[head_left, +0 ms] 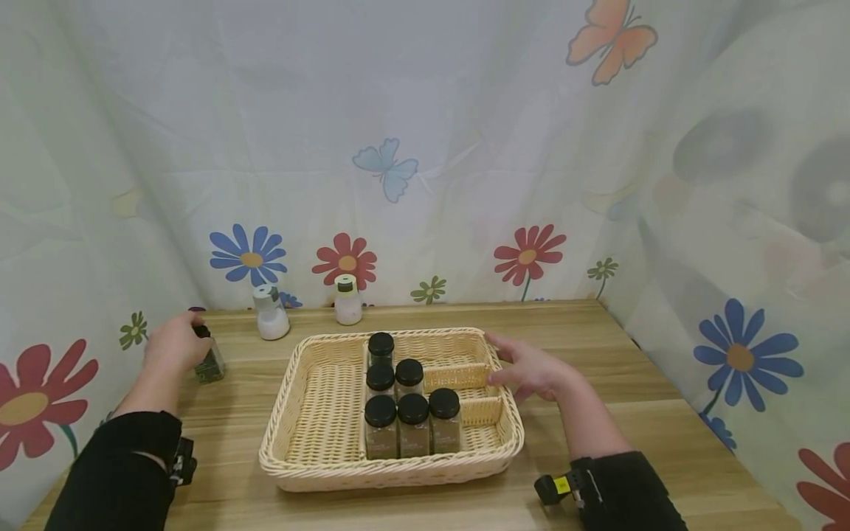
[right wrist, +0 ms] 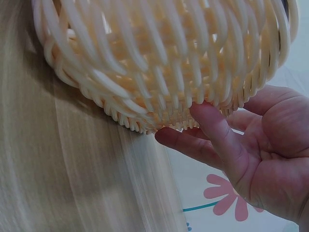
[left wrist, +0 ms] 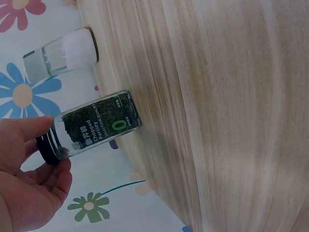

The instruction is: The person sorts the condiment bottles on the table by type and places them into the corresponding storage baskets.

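Observation:
At the table's left, my left hand (head_left: 174,341) pinches the black lid of a spice jar (head_left: 211,365). In the left wrist view the jar (left wrist: 101,121) is clear glass with dark green flakes, labelled Chopped Parsley; thumb and fingers are on its lid, and its base is at the table surface. My right hand (head_left: 534,369) rests at the right rim of a woven basket (head_left: 345,479), fingers extended. The right wrist view has the right hand (right wrist: 260,150) touching the basket's weave (right wrist: 145,53). Several black-lidded jars (head_left: 413,424) of brownish spice stand in the basket's compartments.
Two white-bodied shakers (head_left: 271,316) stand behind the basket, towards the back left. The wooden table (head_left: 598,428) meets a flower-printed curtain (head_left: 451,243) at the back and sides. Dividers (head_left: 458,377) split the basket's right part; its left part is one long compartment.

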Motion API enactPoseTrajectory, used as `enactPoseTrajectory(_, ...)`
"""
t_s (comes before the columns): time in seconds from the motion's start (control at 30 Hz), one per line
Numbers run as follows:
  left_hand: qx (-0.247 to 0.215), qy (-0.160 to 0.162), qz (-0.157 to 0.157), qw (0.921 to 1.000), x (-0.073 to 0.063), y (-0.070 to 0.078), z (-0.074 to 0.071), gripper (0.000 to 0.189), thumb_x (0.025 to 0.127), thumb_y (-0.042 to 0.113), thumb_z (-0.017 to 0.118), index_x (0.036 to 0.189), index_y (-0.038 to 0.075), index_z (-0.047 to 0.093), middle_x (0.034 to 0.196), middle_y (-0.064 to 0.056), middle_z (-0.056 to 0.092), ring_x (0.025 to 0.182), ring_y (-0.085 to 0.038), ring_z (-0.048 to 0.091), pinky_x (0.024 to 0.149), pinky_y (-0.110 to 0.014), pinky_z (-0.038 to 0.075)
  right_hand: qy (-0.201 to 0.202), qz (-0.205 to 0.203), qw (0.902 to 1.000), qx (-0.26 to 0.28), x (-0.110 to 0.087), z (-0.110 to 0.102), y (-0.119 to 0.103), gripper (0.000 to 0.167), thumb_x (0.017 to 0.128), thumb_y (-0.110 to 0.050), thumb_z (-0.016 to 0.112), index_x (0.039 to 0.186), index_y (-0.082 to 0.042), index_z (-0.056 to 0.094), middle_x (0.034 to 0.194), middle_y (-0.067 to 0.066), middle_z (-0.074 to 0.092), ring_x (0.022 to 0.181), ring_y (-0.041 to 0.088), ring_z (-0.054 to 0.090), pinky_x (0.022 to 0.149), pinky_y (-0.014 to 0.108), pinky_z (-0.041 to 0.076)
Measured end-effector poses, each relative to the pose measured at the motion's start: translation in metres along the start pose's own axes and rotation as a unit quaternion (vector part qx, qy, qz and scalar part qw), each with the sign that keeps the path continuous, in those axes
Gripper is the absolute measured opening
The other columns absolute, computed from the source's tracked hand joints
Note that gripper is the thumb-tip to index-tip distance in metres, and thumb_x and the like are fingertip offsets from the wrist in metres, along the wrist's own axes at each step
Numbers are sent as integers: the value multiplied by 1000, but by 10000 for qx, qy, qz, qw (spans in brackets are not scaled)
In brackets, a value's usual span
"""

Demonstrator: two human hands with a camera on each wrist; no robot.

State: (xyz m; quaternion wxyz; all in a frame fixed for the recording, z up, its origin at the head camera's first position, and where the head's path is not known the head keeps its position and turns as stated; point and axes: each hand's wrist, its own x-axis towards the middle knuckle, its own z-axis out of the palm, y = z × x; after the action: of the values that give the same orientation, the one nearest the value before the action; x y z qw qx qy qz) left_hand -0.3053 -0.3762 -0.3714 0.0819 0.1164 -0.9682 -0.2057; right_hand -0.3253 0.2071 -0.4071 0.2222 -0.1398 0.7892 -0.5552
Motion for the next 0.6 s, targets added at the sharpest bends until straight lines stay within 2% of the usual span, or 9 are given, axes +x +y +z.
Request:
enactPoseTrajectory(0.13, 61, 165, -74, 9998, 1, -1, -1, 49, 98, 16, 54, 138, -10, 46, 129, -42, 47, 109, -58, 50, 82, -61, 48, 28, 24, 10000, -7, 1, 0, 0, 92, 91, 0, 70, 165, -14, 17, 161, 32, 21, 105, 42, 67, 66, 54, 61)
enactPoseTrajectory(0.23, 147, 373, 42, 9992, 0, 0, -5, 47, 98, 17, 52, 136, -10, 48, 127, -41, 50, 106, -58, 51, 80, -61, 48, 82, 61, 9999, -24, 1, 0, 1, 92, 91, 0, 71, 165, -15, 18, 161, 31, 23, 104, 41, 68, 66, 54, 61)
enactPoseTrajectory(0.37, 112, 484, 131, 9987, -2, 9, -13, 49, 98, 18, 54, 137, -11, 48, 126, -41, 50, 106, -60, 51, 81, -64, 48, 103, 83, 9999, -32, 1, 0, 0, 92, 91, 0, 71, 165, -15, 19, 160, 31, 24, 103, 41, 68, 65, 54, 61)
enactPoseTrajectory(0.5, -1, 461, 114, 9989, -3, 20, -19, 53, 98, 21, 57, 137, -12, 46, 125, -42, 49, 107, -59, 50, 82, -64, 49, 86, 76, 9999, -53, 1, 0, 0, 91, 91, 0, 70, 165, -14, 18, 160, 31, 23, 101, 40, 69, 65, 54, 61)
enactPoseTrajectory(0.6, -38, 528, 232, 9983, -2, 27, -21, 53, 97, 22, 59, 135, -12, 49, 125, -41, 50, 107, -57, 50, 83, -64, 49, 28, 55, 10000, -60, 0, 0, 1, 92, 92, 0, 70, 165, -14, 16, 160, 32, 22, 101, 40, 69, 65, 54, 61)
